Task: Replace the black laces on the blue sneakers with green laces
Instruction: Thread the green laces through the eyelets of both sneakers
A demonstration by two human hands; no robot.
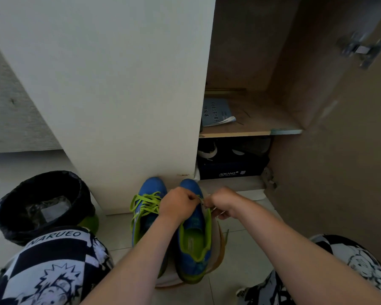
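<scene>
Fingers (190, 198) pinch a lace (201, 200); box (231, 170) reads AOKANG.

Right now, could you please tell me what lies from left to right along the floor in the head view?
Black-lined bin → sneaker with green laces → left hand → pinched lace → right hand → open cabinet door.

White cabinet (110, 84), door open; tiled floor (240, 271); lined bin (42, 205) left.
</scene>
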